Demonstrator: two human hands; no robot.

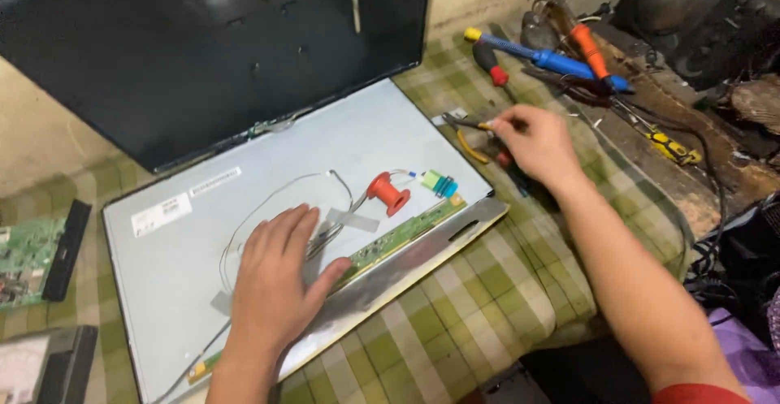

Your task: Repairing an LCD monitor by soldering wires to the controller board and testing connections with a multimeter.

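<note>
A flat grey display panel [325,148] lies on a green checked cloth, with a thin green circuit strip [402,237] along its near edge and grey wires taped to its back. My left hand [276,278] rests flat on the panel, fingers spread over the wires. A red spool [387,192] stands on the panel just right of that hand. My right hand [532,140] reaches past the panel's right corner and closes on small yellow-handled pliers [471,140] lying on the cloth.
A black monitor back cover [203,47] leans against the wall behind the panel. Screwdrivers with blue [552,61], orange [589,47] and red-black [491,67] handles lie at the far right. A green circuit board [24,258] sits at the left. Cables and dark clutter fill the right edge.
</note>
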